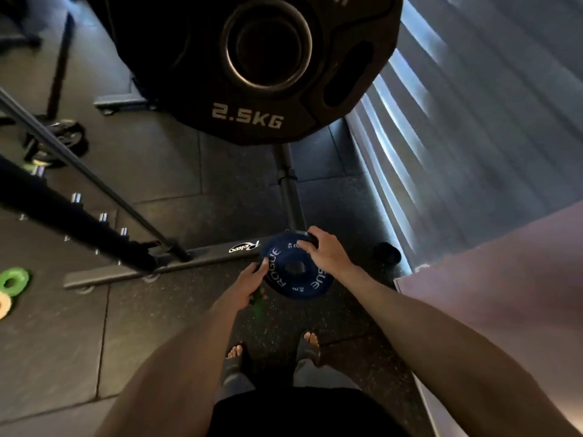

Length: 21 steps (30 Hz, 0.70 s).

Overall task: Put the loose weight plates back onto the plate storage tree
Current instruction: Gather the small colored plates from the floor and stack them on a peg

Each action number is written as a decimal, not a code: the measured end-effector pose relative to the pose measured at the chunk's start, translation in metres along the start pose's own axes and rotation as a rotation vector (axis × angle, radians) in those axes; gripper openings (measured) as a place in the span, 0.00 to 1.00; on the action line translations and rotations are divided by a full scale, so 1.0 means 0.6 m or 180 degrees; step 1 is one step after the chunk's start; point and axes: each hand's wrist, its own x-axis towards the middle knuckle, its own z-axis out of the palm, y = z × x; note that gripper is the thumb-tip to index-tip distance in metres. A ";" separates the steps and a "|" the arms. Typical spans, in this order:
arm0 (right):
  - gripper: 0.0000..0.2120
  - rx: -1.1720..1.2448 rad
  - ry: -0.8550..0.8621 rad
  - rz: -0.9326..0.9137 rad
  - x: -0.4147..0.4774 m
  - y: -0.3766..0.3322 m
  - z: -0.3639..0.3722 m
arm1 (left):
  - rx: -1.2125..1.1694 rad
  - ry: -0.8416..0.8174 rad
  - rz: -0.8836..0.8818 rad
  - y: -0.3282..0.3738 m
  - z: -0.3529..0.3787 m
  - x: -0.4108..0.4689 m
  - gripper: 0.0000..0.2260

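your left hand (249, 279) and right hand (326, 251) grip opposite edges of the blue plate (295, 271). the plate is held near the tree base (195, 257), below a black plate (252, 121).

You hold the blue 2 kg Rogue plate (296, 272) tilted, low beside the storage tree (288, 190), your left hand (252, 279) and right hand (325, 250) gripping opposite edges. A black 2.5 kg plate (252, 115) sits higher on the tree. A green plate (12, 280) and a cream plate (3, 305) lie flat on the floor, far left.
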 end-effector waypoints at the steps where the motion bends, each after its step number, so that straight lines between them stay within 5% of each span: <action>1: 0.10 -0.0055 -0.0065 -0.0058 0.008 0.002 -0.004 | -0.0121 0.0034 -0.0042 0.001 0.007 0.002 0.21; 8: 0.10 -0.0332 -0.0035 -0.0573 0.038 0.022 -0.017 | -0.0874 0.0068 -0.0255 0.008 0.046 0.014 0.28; 21: 0.12 -0.1063 0.0064 -0.1371 0.073 0.029 -0.012 | -0.0659 0.0067 -0.0305 0.004 0.055 0.030 0.22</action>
